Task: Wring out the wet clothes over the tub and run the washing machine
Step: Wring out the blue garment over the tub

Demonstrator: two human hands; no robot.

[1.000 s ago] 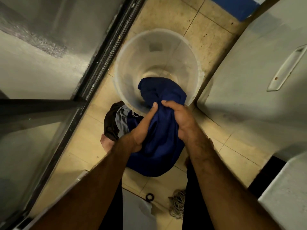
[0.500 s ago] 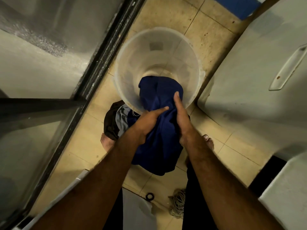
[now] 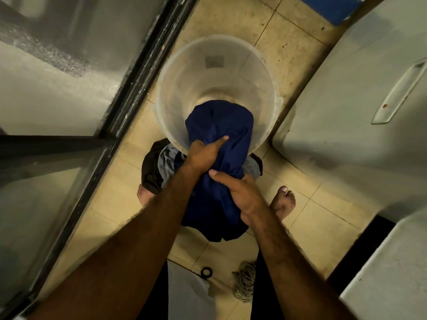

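Observation:
A wet dark blue garment (image 3: 219, 122) hangs bunched over the near rim of a translucent plastic tub (image 3: 215, 65) standing on the tiled floor. My left hand (image 3: 204, 153) grips the garment near the tub's rim, thumb stretched forward. My right hand (image 3: 240, 192) grips the same cloth lower down, closer to me, its thumb across the fabric. The garment's loose end hangs below both hands. A heap of dark and grey clothes (image 3: 159, 167) lies on the floor under the tub's near edge.
A white appliance with a recessed handle (image 3: 397, 88) fills the right side. A dark-framed glass door (image 3: 129, 84) runs along the left. My bare foot (image 3: 283, 200) stands on the tiles. A coiled cord (image 3: 245, 280) and a small black ring (image 3: 205, 271) lie near my legs.
My right hand slid down the garment toward me and now grips it below the left hand. The left hand stayed near the tub's rim. The cloth looks more tightly bunched.

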